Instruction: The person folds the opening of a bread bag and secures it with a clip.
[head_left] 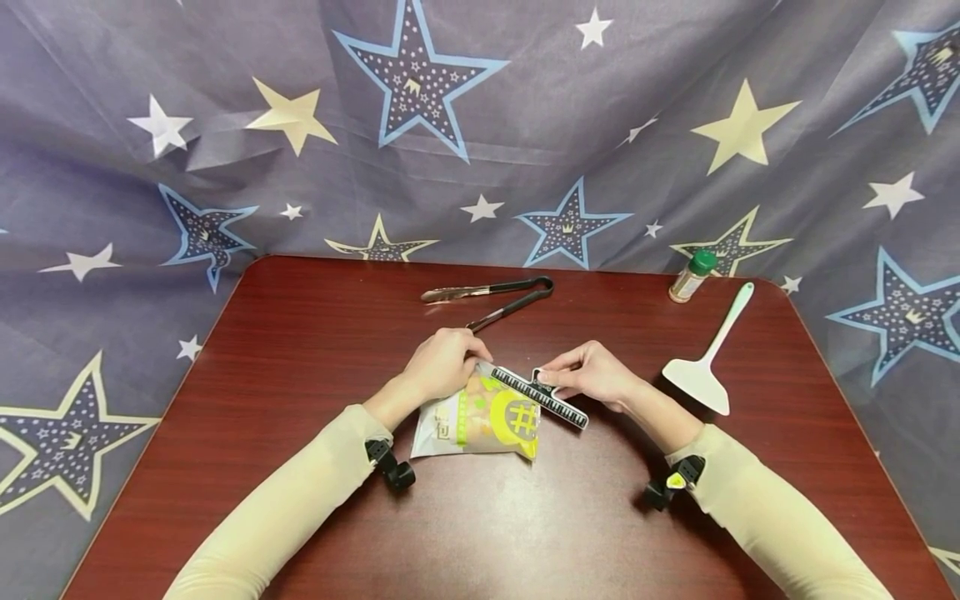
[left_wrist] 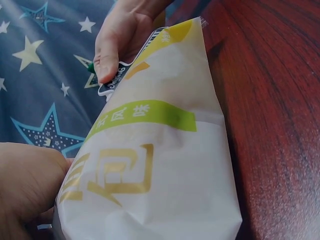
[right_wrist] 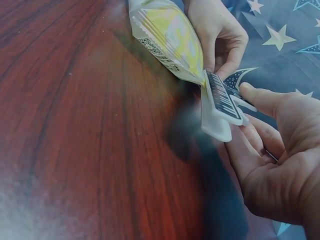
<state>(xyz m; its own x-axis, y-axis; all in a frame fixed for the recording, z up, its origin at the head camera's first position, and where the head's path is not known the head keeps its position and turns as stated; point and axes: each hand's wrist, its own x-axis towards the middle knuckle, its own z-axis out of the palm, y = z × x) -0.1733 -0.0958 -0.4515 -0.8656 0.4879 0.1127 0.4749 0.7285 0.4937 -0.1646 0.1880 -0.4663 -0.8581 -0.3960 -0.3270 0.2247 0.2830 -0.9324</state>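
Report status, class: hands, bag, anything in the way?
Left hand pinching the bag. Right hand pinching piano-key clip at bag's edge. Tongs just beyond left hand, seemingly not blocking.

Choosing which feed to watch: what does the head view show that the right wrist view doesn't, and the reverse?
Head only: the tongs, green-capped jar and white spatula. Right wrist only: the dark printed code on the bag. Both: the bag itself, the piano-patterned clip, the right hand holding it, and the left hand at the bag's edge.
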